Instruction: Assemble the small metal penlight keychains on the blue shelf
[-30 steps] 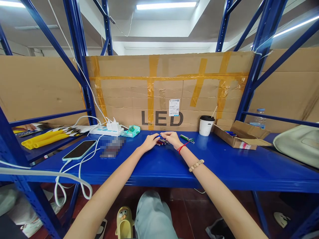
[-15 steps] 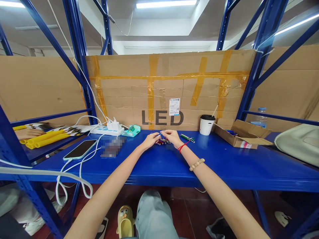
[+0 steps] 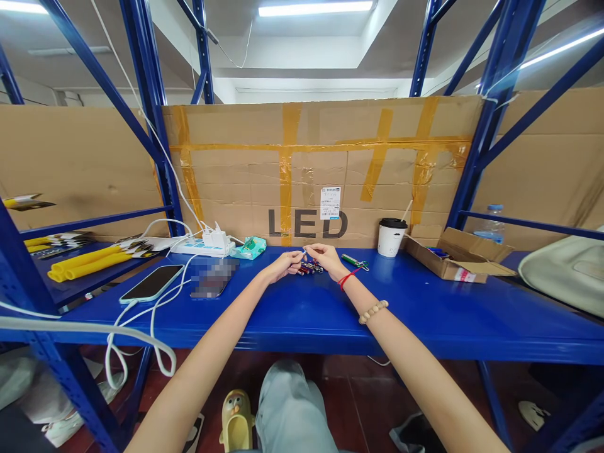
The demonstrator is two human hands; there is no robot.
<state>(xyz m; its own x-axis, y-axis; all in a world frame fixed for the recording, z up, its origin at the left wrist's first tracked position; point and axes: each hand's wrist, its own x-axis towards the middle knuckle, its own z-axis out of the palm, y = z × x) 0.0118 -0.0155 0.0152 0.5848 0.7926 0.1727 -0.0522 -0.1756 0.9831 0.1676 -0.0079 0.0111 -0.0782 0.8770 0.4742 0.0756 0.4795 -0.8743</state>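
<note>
My left hand [image 3: 284,265] and my right hand [image 3: 325,257] meet over the middle of the blue shelf. Both are closed in a pinch, fingertips nearly touching around something small with a silvery glint, too small to name. Just beneath and behind the fingers lies a little pile of dark red and purplish pieces with metal parts [image 3: 310,268], partly hidden by my hands. Right of my right wrist a green clip with a metal ring [image 3: 355,262] rests on the blue surface [image 3: 377,308].
A white cup with black lid [image 3: 391,239] and an open cardboard box [image 3: 455,255] stand at right. At left are a phone [image 3: 151,283], white cables, a power strip [image 3: 202,246], a green packet [image 3: 250,248] and yellow rolls [image 3: 89,263]. A cardboard panel [image 3: 226,182] closes the back.
My left hand has shifted slightly left and down; both hands stay pinched together. At far left, another person's hand has left the yellow rolls, and a yellow roll's end now shows higher up.
</note>
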